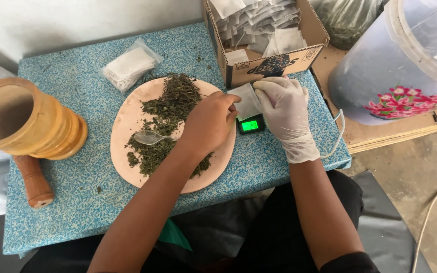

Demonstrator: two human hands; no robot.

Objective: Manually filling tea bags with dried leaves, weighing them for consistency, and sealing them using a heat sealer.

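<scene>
White sachet (246, 100) pinched between bare left-hand fingers (228, 108) and gloved right-hand fingers (265, 91).

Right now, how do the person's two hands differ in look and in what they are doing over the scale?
The right hand wears a white glove; the left hand is bare. The right hand lies on top of the small white bag, while the left hand pinches the bag's edge with its fingers. The left hand hangs over the pink plate of dried leaves; the right is beside the cardboard box. Both touch the same bag, above the scale.
</scene>
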